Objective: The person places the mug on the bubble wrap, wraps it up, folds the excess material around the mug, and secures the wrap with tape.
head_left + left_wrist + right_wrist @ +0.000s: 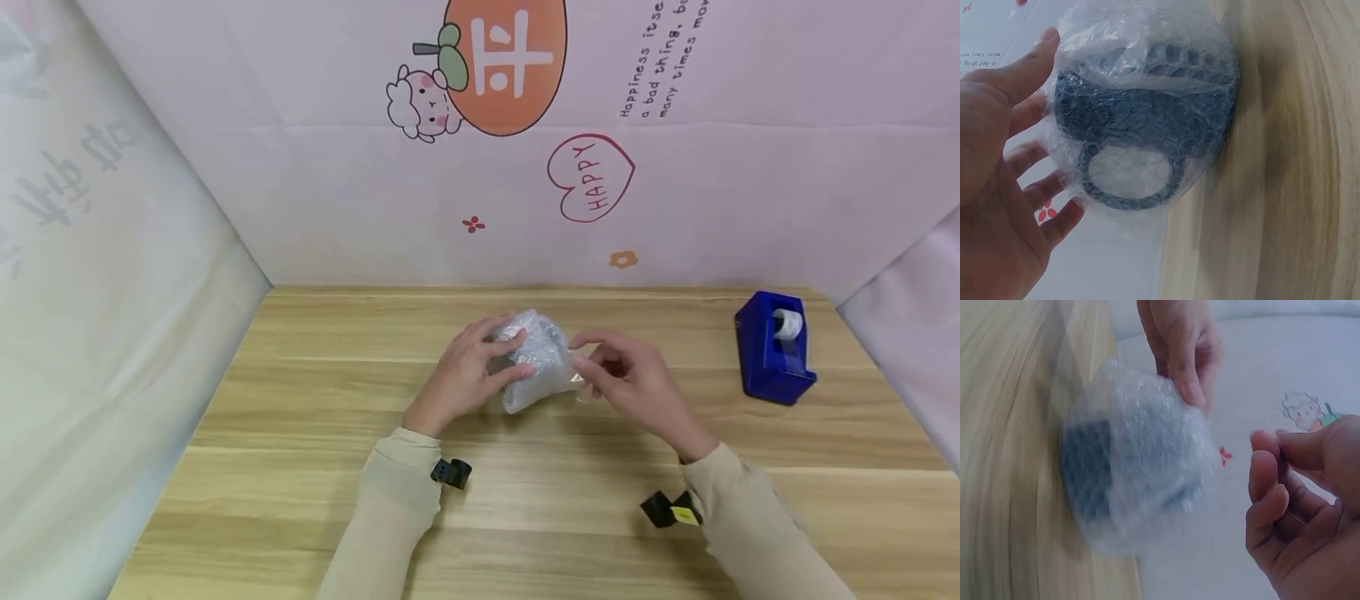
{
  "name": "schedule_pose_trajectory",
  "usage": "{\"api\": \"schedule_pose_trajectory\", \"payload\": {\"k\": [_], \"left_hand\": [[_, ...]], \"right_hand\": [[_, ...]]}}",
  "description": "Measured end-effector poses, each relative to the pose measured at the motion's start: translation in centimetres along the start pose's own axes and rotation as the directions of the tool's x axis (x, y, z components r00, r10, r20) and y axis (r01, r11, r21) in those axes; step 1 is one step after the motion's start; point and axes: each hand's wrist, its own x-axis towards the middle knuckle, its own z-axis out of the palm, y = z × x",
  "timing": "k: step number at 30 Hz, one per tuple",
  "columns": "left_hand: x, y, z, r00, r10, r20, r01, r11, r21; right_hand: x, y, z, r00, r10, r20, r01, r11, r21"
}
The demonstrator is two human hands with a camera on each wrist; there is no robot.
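Observation:
A dark blue mug (1141, 119) with a looped handle (1132, 203) shows through a bubble wrap cover (538, 362) just above the wooden table. My left hand (465, 375) grips the wrapped mug from the left, its fingers spread along the wrap. On the other side, my right hand (626, 375) has thumb and forefinger pinched together beside the wrap's right edge. A clear, glinting strip, like tape (577, 378), shows at these fingertips in the head view. The right wrist view shows the pinched fingertips (1264, 461) apart from the wrap, the other fingers curled.
A blue tape dispenser (776, 350) with a roll of clear tape (787, 324) stands at the table's right. A printed white cloth (360, 200) hangs behind the wooden table (300, 467), with more cloth at both sides. Small black cameras (452, 473) sit at the wrists.

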Motion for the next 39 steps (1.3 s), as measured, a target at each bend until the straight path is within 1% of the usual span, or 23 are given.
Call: {"api": "schedule_pose_trajectory", "payload": {"k": [5, 8, 11, 15, 23, 28, 32, 36, 39], "left_hand": [[-0.1, -0.1, -0.3, 0.998, 0.012, 0.066, -0.01, 0.999, -0.032], [-0.1, -0.2, -0.3, 0.997, 0.018, 0.079, -0.013, 0.998, -0.057], [0.0, -0.3, -0.3, 0.997, 0.019, 0.074, -0.014, 0.997, -0.073], [0.0, -0.4, 0.0, 0.998, 0.024, 0.06, -0.019, 0.996, -0.093], [0.1, -0.5, 0.2, 0.999, 0.019, 0.038, -0.014, 0.992, -0.125], [0.0, -0.5, 0.2, 0.999, 0.004, 0.036, 0.002, 0.989, -0.151], [-0.1, -0.5, 0.3, 0.999, -0.005, 0.033, 0.011, 0.987, -0.163], [-0.1, -0.5, 0.3, 1.0, -0.011, 0.017, 0.013, 0.986, -0.169], [-0.1, -0.5, 0.3, 1.0, -0.008, 0.009, 0.009, 0.985, -0.173]], "right_hand": [[1.6, 0.0, 1.8, 1.0, -0.016, 0.013, 0.016, 1.0, 0.004], [2.4, 0.1, 2.6, 0.999, -0.033, -0.012, 0.032, 0.999, -0.042], [2.9, 0.4, 3.3, 0.995, -0.076, -0.06, 0.069, 0.993, -0.097], [3.5, 1.0, 4.1, 0.983, -0.136, -0.12, 0.116, 0.981, -0.156], [3.8, 1.9, 4.6, 0.964, -0.2, -0.176, 0.158, 0.961, -0.227], [4.2, 2.4, 4.8, 0.963, -0.2, -0.178, 0.153, 0.957, -0.247], [4.1, 2.9, 4.8, 0.971, -0.177, -0.16, 0.129, 0.953, -0.274], [4.1, 2.9, 4.7, 0.981, -0.142, -0.132, 0.095, 0.945, -0.312], [4.2, 3.0, 4.6, 0.987, -0.114, -0.113, 0.074, 0.947, -0.312]]}}
